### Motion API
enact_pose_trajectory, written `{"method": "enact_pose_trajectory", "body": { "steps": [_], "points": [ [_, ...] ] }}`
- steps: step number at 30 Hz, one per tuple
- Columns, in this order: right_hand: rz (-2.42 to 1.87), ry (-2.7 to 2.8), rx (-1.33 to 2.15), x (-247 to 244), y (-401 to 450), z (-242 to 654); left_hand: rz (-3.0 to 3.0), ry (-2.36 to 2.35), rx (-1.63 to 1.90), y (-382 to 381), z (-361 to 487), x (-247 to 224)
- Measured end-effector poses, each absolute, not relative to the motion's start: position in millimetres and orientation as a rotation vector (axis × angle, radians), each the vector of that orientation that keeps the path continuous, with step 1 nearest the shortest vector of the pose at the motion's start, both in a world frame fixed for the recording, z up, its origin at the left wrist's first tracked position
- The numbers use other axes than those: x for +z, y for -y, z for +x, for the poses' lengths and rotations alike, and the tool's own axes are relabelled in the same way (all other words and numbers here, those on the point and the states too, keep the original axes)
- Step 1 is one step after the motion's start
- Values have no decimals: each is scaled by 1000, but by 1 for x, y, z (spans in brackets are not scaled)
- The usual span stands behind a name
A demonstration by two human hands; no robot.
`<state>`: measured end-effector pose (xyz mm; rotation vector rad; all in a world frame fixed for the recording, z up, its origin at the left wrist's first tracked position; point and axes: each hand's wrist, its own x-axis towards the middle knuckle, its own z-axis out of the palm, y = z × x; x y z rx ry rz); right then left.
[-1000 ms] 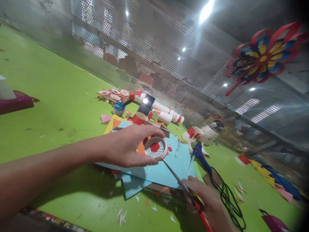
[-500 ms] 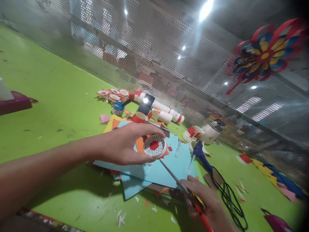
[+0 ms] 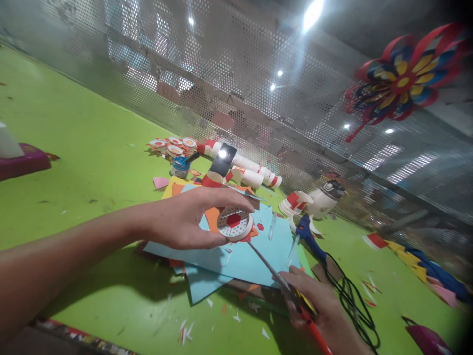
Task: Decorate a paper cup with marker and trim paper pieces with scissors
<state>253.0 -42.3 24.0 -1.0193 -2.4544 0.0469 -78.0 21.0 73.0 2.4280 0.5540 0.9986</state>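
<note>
My left hand (image 3: 188, 217) grips a small round paper piece (image 3: 235, 224) between thumb and fingers; it has a white rim, blue dots and a red hexagon in its middle. In my right hand (image 3: 314, 301) are scissors (image 3: 269, 266) with red and yellow handles. Their blades look closed together, and the tip is close to the lower right rim of the round piece; whether it touches I cannot tell. Beneath both lie light blue paper sheets (image 3: 254, 266) on a stack of coloured paper.
A blue glue gun (image 3: 309, 236) with a black cord lies right of the paper. Behind are several finished-looking discs (image 3: 173, 144), a blue-lidded jar (image 3: 180, 166), paper cups (image 3: 251, 176) and a white jug-like object (image 3: 325, 199). Paper scraps (image 3: 186, 333) litter the green table (image 3: 92, 128).
The round piece has tilted and shifted slightly left and up in my left hand. The scissors remain close to its rim, with only a small shift.
</note>
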Motion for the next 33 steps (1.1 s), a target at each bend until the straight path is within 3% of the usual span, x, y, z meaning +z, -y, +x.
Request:
{"method": "enact_pose_trajectory", "body": {
  "steps": [6,14,33],
  "points": [
    [-980,2436,143,25,44,250,2444,-528,971,-19,-78,72],
    [-950,2468,17,21,42,256,2451,-462,987,-17,-77,73],
    [-1046,2489,242,24,45,254,2425,-482,882,-19,-76,75]
  ]
}}
